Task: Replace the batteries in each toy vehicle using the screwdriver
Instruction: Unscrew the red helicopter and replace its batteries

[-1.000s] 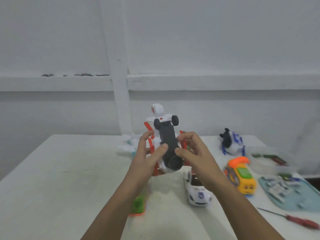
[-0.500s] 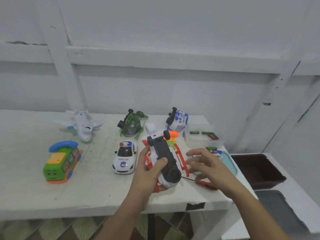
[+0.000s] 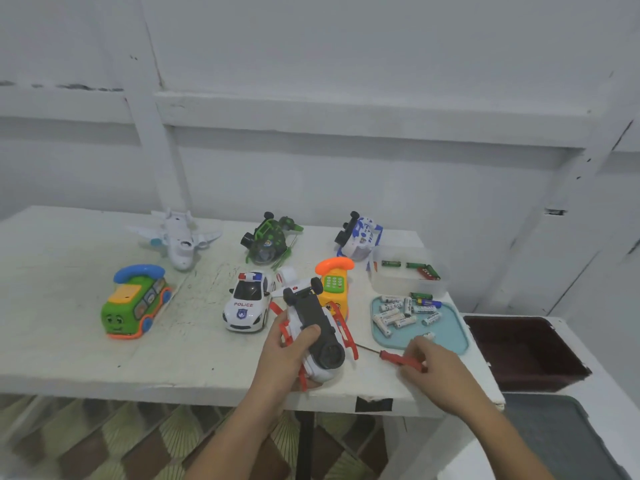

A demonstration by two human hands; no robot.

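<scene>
Pale grey panelled wall (image 3: 346, 64) backs everything. Below it the white painted table (image 3: 69, 341) carries the fleet, spread out, I'd say, so each toy can be taken in turn. It holds a green plastic bus with a blue handset on top (image 3: 133, 303), a white toy plane (image 3: 178, 240), a green and black toy (image 3: 268, 240), a blue and white toy (image 3: 360, 235) tipped on its side, a white police car (image 3: 247, 303) and a yellow phone-shaped car with an orange handset (image 3: 334, 285).

My left hand (image 3: 284, 355) grips the white and red toy vehicle (image 3: 311, 327) above the table's front edge. My thumb lies across its dark grey underside, which is turned up, probably so the battery cover faces me.

To the right a square teal tray (image 3: 446, 337) keeps loose white batteries (image 3: 398, 313) from rolling off. Behind it a clear plastic tub (image 3: 408, 285) holds green and red ones (image 3: 426, 270), perhaps the spent cells.

The slim red-handled screwdriver (image 3: 398, 358) lies on the table between the held toy and the tray, its tip pointing toward the toy. My right hand (image 3: 440, 368) sits at its handle end with fingers curled at it. I cannot tell whether they have pinched it yet.
</scene>
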